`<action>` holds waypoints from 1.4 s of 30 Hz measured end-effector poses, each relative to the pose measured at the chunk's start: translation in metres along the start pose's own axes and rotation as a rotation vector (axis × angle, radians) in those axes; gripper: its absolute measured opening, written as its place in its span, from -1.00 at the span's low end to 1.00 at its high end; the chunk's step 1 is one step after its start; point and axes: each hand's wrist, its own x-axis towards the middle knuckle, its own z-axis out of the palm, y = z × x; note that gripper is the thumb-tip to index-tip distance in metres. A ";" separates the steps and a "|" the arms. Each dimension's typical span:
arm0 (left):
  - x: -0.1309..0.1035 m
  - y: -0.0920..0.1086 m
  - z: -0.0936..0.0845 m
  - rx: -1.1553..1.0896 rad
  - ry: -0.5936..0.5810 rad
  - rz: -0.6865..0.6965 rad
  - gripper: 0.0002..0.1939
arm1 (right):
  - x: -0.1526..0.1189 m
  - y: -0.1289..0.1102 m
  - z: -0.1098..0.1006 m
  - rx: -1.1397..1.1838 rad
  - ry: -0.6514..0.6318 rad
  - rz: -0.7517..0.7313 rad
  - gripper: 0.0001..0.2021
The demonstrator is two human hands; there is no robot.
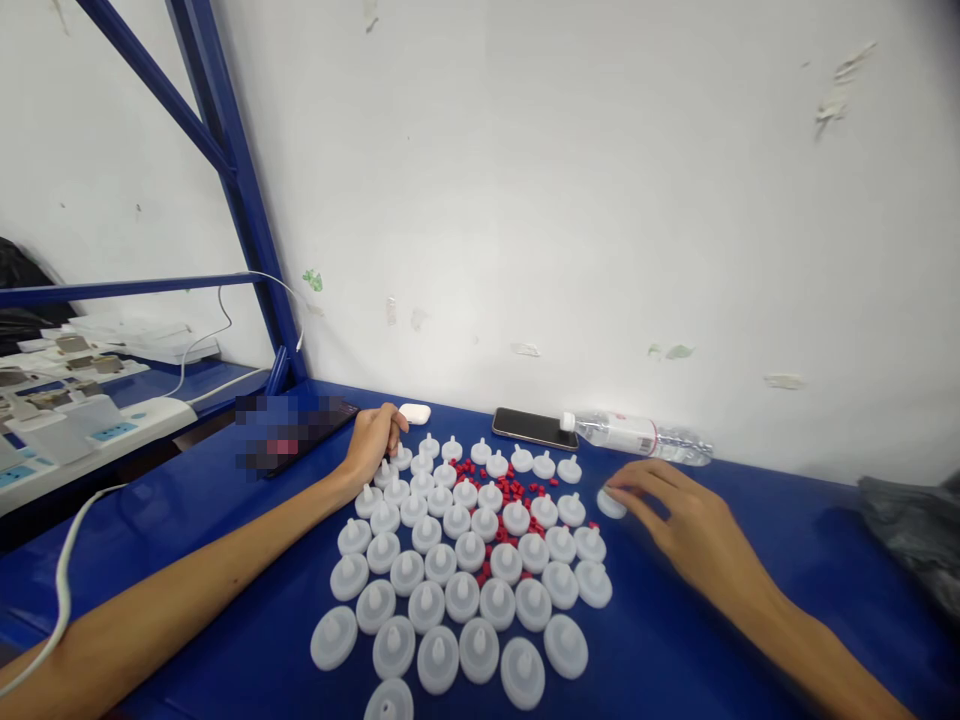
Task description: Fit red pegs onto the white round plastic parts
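Left hand: the left hand (pixel 373 440) rests at the 10 o'clock corner of the cluster, fingers curled downward onto a white cap (pixel 401 457) there; whether they actually pinch it cannot be told, since the fingertips are tucked under.
Right hand: the right hand (pixel 686 525) lies flat at 3 o'clock of the cluster, fingers loosely spread, its fingertips (pixel 613 492) touching a lone white cap (pixel 610 503) that sits just apart from the rows; it presses or nudges rather than grips.
White caps: the rows of white caps (pixel 461 560) stand stem-up, packed touching one another on the blue table (pixel 675 640).
Red pieces: small red pieces (pixel 510 489) lie scattered between the caps toward 12 o'clock of the cluster.
Handling, caps: judged to be light, stiff moulded plastic with a smooth, somewhat slippery dome; they would likely slide under a push and tip if knocked.
Where to hold: the raised centre stem looks the surest pinch point; the thin disc rim is the alternative, taken from both sides.
Handling, red pieces: tiny and light, apt to roll; a fingertip pinch seems needed.
Nearby: a phone (pixel 534 427) and a lying water bottle (pixel 637 436) sit at 12 to 1 o'clock by the wall, a small white case (pixel 415 413) at 11 o'clock.
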 end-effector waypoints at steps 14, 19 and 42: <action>0.005 -0.008 -0.002 0.015 -0.012 0.008 -0.71 | 0.000 0.002 0.002 0.006 -0.005 -0.023 -0.77; 0.005 -0.008 -0.003 0.020 -0.018 0.015 -0.70 | -0.001 0.006 0.003 0.005 -0.068 -0.028 -0.74; 0.007 -0.009 -0.002 0.022 -0.032 0.019 -0.68 | -0.006 -0.009 0.001 -0.261 -0.181 0.032 -0.41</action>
